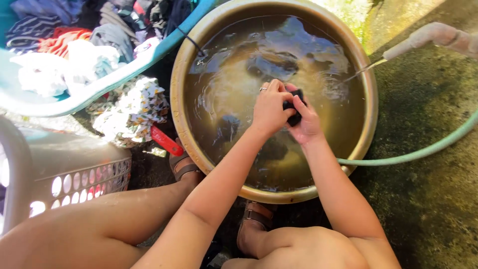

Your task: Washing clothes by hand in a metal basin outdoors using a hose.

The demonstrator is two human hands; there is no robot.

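Right now both hands meet over the middle of the basin [185, 65], just above the murky water. Left hand [269, 108] curls its fingers tight round a small dark cloth [294, 106]; right hand [304, 121] grips the same cloth from the 3 o'clock side, fingers closed on it. More dark clothes lie sunk at 12 o'clock. A hose [423, 149] curves in at 3 o'clock. A blue tub [94, 92] of laundry sits at 10 o'clock, a white basket [74, 174] at 8 o'clock.
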